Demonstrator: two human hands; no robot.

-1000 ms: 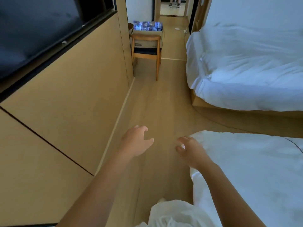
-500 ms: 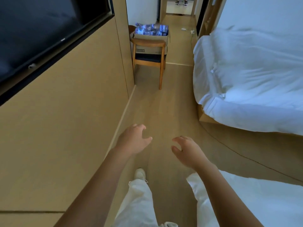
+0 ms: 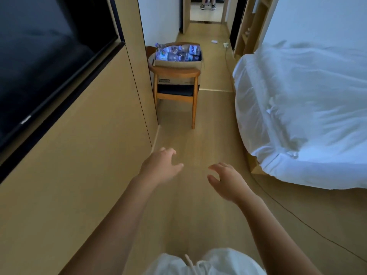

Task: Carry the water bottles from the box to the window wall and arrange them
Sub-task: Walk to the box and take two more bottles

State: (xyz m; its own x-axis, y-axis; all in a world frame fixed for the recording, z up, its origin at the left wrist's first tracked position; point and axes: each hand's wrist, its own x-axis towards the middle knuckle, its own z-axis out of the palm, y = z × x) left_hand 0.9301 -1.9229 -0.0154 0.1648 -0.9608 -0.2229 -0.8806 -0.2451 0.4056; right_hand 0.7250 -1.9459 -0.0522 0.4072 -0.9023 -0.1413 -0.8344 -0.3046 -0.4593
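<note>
The left hand (image 3: 161,168) and right hand (image 3: 228,182) are held out empty, fingers loosely spread. Well ahead of them, the water bottles (image 3: 177,53) are seen lying in the box (image 3: 178,64) (cardboard, on a wooden chair (image 3: 175,84)).

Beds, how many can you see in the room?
1. The bed, covered in white sheets, stands on the right of the walkway, across from the chair. Others may lie outside the picture.
</note>
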